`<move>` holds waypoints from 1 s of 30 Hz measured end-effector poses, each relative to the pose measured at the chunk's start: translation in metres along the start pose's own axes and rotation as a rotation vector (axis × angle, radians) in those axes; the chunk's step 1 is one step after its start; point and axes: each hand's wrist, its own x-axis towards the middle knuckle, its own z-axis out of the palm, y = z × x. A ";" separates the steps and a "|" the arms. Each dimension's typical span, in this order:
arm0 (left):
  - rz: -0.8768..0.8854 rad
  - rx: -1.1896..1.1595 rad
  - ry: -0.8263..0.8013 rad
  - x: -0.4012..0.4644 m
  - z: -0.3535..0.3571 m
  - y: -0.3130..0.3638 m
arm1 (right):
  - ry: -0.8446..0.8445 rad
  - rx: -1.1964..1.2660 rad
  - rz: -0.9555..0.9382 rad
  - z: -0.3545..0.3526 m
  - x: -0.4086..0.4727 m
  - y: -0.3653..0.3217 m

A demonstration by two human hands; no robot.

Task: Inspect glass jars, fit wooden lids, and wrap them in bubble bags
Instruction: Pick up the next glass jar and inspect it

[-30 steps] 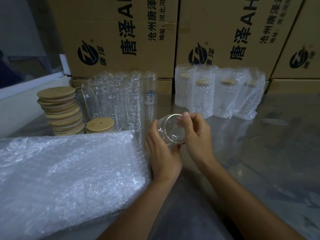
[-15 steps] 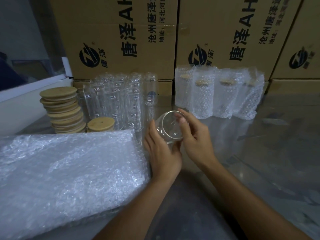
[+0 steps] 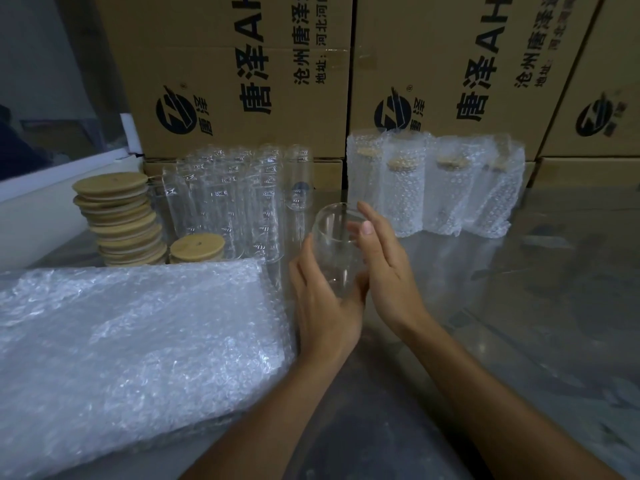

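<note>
A clear glass jar [image 3: 334, 242] is held between both hands above the table, its open mouth tilted up and away from me. My left hand [image 3: 323, 303] cradles its lower side with fingers curled round the glass. My right hand [image 3: 384, 268] lies along its right side, fingers nearly straight, thumb at the rim. Several bare glass jars [image 3: 239, 202] stand in a cluster behind. A stack of wooden lids [image 3: 117, 216] and a single lid [image 3: 197, 247] sit to the left. A pile of bubble bags [image 3: 131, 344] lies at front left.
Several wrapped jars with lids [image 3: 436, 188] stand in a row at the back right. Printed cardboard boxes [image 3: 242, 74] wall off the back. A white tray edge [image 3: 52, 188] borders the left. The metal table [image 3: 519, 323] stretches right.
The jar has tipped more upright, its mouth rising and turning away. My right hand's fingers have straightened along the jar's side; my left hand stays under it.
</note>
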 end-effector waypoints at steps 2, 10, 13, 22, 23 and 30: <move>-0.009 -0.033 -0.015 -0.001 -0.001 0.000 | -0.071 -0.003 0.020 -0.003 0.000 0.002; -0.012 -0.007 -0.140 -0.002 -0.001 -0.001 | -0.119 0.023 0.114 -0.013 0.001 0.016; -0.036 -0.094 -0.178 -0.003 -0.005 0.000 | -0.060 0.008 0.127 -0.014 0.001 0.018; -0.030 -0.307 -0.187 -0.004 -0.006 0.003 | 0.198 0.185 0.290 -0.027 0.011 0.020; -0.046 -0.359 -0.190 -0.004 -0.006 0.004 | 0.206 0.201 0.301 -0.031 0.013 0.020; -0.017 -0.305 -0.237 -0.004 -0.004 0.001 | 0.178 0.311 0.299 -0.037 0.017 0.020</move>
